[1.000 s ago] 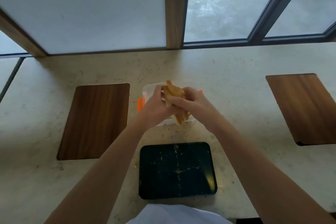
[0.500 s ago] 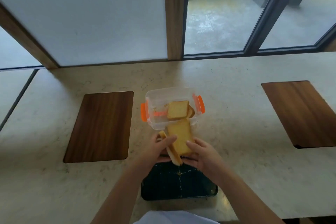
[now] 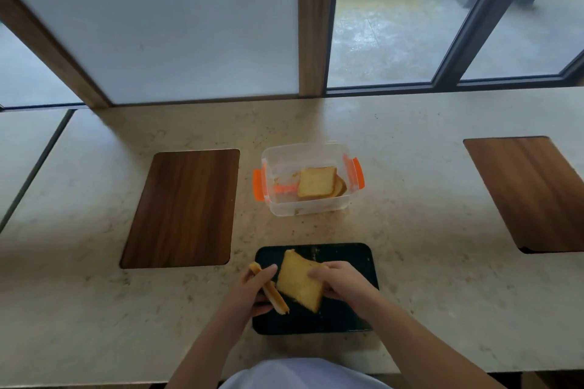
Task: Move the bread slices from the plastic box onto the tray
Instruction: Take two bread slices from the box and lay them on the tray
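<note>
A clear plastic box (image 3: 316,210) with orange clips stands on the counter, with two or three bread slices (image 3: 317,182) lying in its right half. In front of it lies a black tray (image 3: 350,254). My left hand (image 3: 252,289) grips a bread slice (image 3: 272,292) seen edge-on, over the tray's left edge. My right hand (image 3: 343,283) holds a second, flat slice (image 3: 298,283) tilted over the tray's middle. The two slices sit side by side, nearly touching. Whether either slice touches the tray I cannot tell.
A wooden board (image 3: 183,208) is set into the stone counter to the left of the tray, another board (image 3: 531,193) far right. Windows and a wooden post (image 3: 313,22) rise behind the counter. The counter's near edge (image 3: 94,382) runs just below my arms.
Both hands have carried the two slices from above the box toward me, down to the tray. The box now shows the slices left inside it.
</note>
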Motion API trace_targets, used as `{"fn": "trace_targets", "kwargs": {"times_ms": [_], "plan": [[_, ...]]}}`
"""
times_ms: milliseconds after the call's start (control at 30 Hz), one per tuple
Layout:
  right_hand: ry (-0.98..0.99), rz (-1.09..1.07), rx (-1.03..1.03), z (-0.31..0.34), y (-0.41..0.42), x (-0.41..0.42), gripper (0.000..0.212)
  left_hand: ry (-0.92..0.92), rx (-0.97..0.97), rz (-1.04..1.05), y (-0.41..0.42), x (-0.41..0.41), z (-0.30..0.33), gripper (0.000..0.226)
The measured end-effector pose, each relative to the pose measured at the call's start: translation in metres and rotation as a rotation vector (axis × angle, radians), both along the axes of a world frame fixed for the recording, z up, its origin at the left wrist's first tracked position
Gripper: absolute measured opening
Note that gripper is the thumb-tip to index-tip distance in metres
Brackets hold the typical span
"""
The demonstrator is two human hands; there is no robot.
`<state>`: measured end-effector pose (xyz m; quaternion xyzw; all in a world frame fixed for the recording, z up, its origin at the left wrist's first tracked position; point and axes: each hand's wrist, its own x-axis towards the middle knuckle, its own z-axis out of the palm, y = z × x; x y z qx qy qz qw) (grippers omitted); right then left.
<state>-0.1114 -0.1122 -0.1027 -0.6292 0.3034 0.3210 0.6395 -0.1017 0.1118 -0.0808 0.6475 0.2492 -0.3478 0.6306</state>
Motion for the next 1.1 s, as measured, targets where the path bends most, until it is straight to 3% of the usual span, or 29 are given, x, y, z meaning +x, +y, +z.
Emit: {"fn": "trace_targets", "kwargs": {"times_ms": [133, 267, 433, 633, 867, 1100], "plan": [[-0.078, 0.093, -0.167, -0.007, 0.013, 0.022, 0.018, -0.001, -0.006, -0.001, 0.009, -0.005, -0.007, 0.052], [-0.063, -0.156, -0.250, -0.018, 0.023, 0.033, 0.038, 0.016, 0.006, -0.010, 0.009, -0.007, -0.011, 0.056], [-0.058, -0.293, -0.341, -0.031, 0.019, 0.024, 0.027, 0.016, 0.007, -0.011, 0.010, -0.002, -0.017, 0.062], [-0.047, -0.263, -0.483, -0.040, 0.015, 0.013, 0.032, 0.049, -0.002, 0.014, 0.015, 0.003, -0.021, 0.061], [-0.039, -0.206, -0.435, -0.039, 0.023, 0.021, 0.033, 0.055, -0.019, 0.054, 0.022, 0.008, -0.026, 0.058], [-0.020, -0.027, -0.475, -0.039, 0.028, 0.012, 0.041, 0.041, -0.028, 0.072, 0.025, 0.009, -0.031, 0.072]]}}
